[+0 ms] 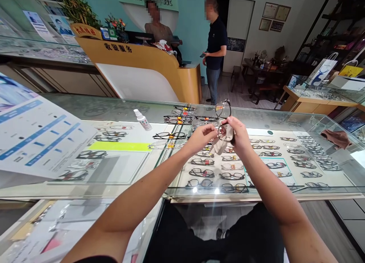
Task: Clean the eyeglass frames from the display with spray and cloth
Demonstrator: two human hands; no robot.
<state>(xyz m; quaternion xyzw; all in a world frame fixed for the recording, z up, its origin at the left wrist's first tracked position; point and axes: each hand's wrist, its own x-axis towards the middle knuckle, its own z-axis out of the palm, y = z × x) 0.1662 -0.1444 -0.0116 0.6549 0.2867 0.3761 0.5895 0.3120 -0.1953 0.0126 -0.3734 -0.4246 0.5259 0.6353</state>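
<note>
A pair of dark-rimmed eyeglasses (229,107) is held upright on its side above the glass counter, one lens over the other. My right hand (239,133) is closed around its lower part, together with a beige cleaning cloth (219,146) that hangs below the fingers. From the left, my left hand (202,137) pinches at the edge of the lower rim; exactly what its fingertips grip is partly hidden. On the countertop just left of the hands lie several other eyeglasses (170,136), some with orange tags on the lenses.
A white spray bottle (142,120) stands on the glass counter (256,120), with rows of frames (232,176) under the glass. A printed sheet (40,129) rises at left, and a brown cloth (336,138) lies at right. Two people are by the cashier desk (142,59).
</note>
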